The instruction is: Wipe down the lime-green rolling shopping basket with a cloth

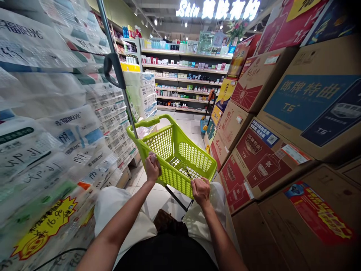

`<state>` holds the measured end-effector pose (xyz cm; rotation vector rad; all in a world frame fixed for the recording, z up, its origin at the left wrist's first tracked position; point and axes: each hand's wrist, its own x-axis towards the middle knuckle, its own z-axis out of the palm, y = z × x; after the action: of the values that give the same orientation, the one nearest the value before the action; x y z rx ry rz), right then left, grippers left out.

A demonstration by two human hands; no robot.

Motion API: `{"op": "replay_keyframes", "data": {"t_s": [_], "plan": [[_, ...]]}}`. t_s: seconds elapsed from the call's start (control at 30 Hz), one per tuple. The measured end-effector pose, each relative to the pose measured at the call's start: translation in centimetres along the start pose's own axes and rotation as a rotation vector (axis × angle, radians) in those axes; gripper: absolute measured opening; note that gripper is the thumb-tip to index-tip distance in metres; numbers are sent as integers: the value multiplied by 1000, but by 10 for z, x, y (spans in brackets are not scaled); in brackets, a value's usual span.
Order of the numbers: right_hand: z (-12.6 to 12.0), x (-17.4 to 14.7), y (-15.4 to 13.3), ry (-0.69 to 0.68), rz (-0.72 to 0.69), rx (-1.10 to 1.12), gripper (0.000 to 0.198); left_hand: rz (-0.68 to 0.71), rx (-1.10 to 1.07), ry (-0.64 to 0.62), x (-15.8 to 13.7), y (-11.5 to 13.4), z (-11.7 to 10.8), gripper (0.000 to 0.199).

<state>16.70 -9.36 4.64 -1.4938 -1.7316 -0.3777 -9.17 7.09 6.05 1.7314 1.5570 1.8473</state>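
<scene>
A lime-green shopping cart [194,158] with a latticed plastic basket stands tilted in front of my knees. My left hand [152,168] is closed around a crumpled pale cloth [152,154] and presses it on the basket's left rim. The fingers of my right hand [201,191] are wrapped over the near right rim of the basket. No goods show in the basket. A grey pole [128,105] with a dark looped grip [113,69] rises from the cart's far left corner.
Stacked tissue packs [70,131] crowd the left side. Cardboard cartons [304,101] are piled high along the right. Beyond the tiled floor [194,126] stand shelves of boxed goods [186,69]. A blue basket with an orange handle [203,125] sits by the cartons.
</scene>
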Motion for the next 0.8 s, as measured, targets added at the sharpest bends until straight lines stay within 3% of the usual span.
{"op": "replay_keyframes", "data": {"t_s": [0.07,0.2,0.27,0.33,0.47,0.53,0.7,0.8], "plan": [[-1,1,2,-5,-5,3,39,-36,-26,-1,4,-4,1,18],[-2,2,5,-11,-15,4,39,-221,11,217,62,-13,-7,11],[-2,2,4,-14,-11,-2,39,-295,23,247,74,-12,-6,10],[-1,2,2,-14,-9,-5,39,-293,16,207,59,-5,-2,9],[-2,2,0,-14,-18,-4,37,-160,-51,36,8,8,7,12],[-3,3,2,-18,-28,-11,37,-150,-46,27,13,9,6,13],[-4,2,7,-22,-27,-25,37,-235,20,193,67,10,-1,12],[-2,1,7,-22,-18,-23,37,-221,13,112,39,17,4,12]]}}
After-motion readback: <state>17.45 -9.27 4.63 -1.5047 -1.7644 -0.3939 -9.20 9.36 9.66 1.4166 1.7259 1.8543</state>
